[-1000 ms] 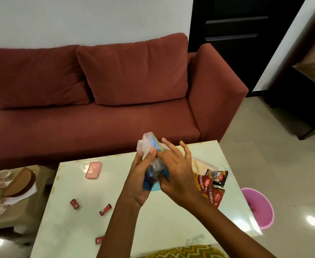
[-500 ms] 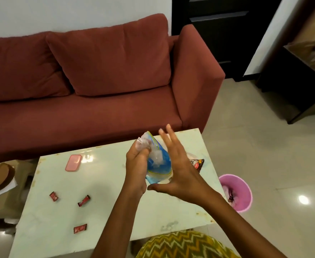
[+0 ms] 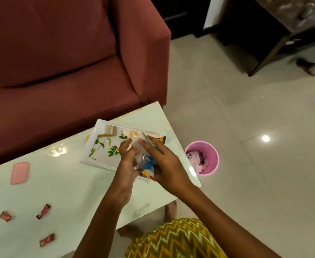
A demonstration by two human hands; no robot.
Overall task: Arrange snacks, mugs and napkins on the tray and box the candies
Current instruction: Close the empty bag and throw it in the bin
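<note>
Our left hand [image 3: 127, 161] and right hand [image 3: 164, 162] both grip the packet [image 3: 146, 161]. Its long axis runs away from us, directly above the tray [image 3: 100, 146].

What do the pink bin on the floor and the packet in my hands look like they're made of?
Pink bin: probably moulded plastic, smooth, uniform colour with a soft sheen. Packet: looks like thin clear and blue plastic film, crinkled and glossy between both hands.

glossy table [image 3: 74, 183], crinkly plastic packet [image 3: 147, 162], matt cloth sofa [image 3: 59, 62]
</note>
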